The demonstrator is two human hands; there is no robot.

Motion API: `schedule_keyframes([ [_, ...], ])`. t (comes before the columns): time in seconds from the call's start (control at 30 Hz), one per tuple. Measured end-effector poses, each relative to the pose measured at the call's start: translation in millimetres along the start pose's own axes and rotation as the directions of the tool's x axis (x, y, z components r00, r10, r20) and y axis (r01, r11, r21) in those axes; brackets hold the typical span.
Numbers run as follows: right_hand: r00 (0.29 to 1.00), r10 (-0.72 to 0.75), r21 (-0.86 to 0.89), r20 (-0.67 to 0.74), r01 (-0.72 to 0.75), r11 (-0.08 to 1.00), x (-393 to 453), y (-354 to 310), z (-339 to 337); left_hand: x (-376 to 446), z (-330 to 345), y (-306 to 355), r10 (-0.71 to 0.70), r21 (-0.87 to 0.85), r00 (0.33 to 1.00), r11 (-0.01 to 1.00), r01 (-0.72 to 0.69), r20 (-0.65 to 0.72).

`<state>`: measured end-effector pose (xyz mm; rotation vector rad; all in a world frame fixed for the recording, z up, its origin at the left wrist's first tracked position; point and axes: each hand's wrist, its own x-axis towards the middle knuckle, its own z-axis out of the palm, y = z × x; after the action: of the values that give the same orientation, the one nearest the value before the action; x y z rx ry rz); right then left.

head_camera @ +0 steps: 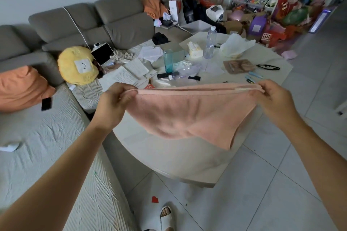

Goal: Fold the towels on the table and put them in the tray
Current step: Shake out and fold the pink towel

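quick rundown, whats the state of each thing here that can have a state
pink terry towel: held up in the air, stretched by its top edge, doubled over, hanging slack
left hand: pinching the towel's left corner
right hand: pinching the towel's right corner
clear plastic water bottle: upright, capped
tall teal glass tumbler: upright
black-framed glasses: lying flat on the table
white tablet screen: propped up, dark
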<state>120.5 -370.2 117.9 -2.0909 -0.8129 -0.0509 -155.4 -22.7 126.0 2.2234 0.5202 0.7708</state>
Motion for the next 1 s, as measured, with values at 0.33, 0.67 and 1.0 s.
schedule_keyframes([
  [0.33, 0.994, 0.108, -0.069, 0.007, -0.107, 0.992, -6, 25, 21, -9, 35, -11, 0.012, 0.182, 0.997, 0.983, -0.025, 0.075],
  [0.67, 0.995, 0.096, -0.030, -0.015, -0.097, 0.995, 13, 12, 9, 14, 24, 1, -0.106, 0.162, 0.994, 0.982, 0.101, 0.020],
  [1.0, 0.918, 0.262, 0.281, 0.299, -0.347, 0.895, -28, 40, -9, -28, 12, -8, -0.208, 0.060, 0.905, 0.978, 0.200, 0.370],
])
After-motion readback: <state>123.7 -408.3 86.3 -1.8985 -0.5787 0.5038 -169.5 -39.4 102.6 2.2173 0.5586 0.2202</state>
